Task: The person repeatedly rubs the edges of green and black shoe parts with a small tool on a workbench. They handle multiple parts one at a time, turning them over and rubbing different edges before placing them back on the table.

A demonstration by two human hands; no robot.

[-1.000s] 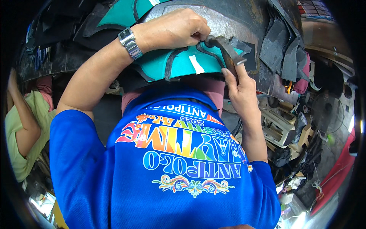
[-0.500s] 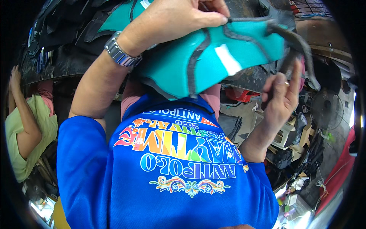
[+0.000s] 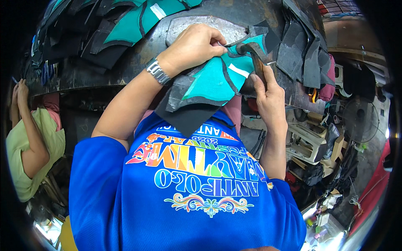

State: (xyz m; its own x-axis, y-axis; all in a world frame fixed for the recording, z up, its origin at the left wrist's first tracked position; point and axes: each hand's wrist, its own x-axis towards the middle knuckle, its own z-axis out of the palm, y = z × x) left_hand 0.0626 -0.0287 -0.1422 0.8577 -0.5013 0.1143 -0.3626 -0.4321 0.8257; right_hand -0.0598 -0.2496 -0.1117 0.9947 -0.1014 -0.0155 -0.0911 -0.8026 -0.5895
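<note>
A teal and black cut fabric piece point(image 3: 213, 81) lies at the near edge of a dark workbench point(image 3: 138, 54), partly hanging over my blue shirt. My left hand point(image 3: 192, 48), with a metal watch on the wrist, pinches the piece's upper edge with closed fingers. My right hand point(image 3: 268, 98) grips a curved black strip point(image 3: 253, 52) that runs off the piece's right side. Whether that strip is part of the piece or a separate tool is not clear.
Stacks of teal and black cut pieces point(image 3: 125, 25) lie at the bench's far left, and dark pieces point(image 3: 301, 54) hang at its right. A person in a green shirt point(image 3: 29, 142) sits at the left. A fan point(image 3: 360, 121) and a white plastic stool point(image 3: 310, 142) stand lower right.
The piece, lifted close to my head half a second ago, is back down on the bench. My right hand has closed on the black strip again.
</note>
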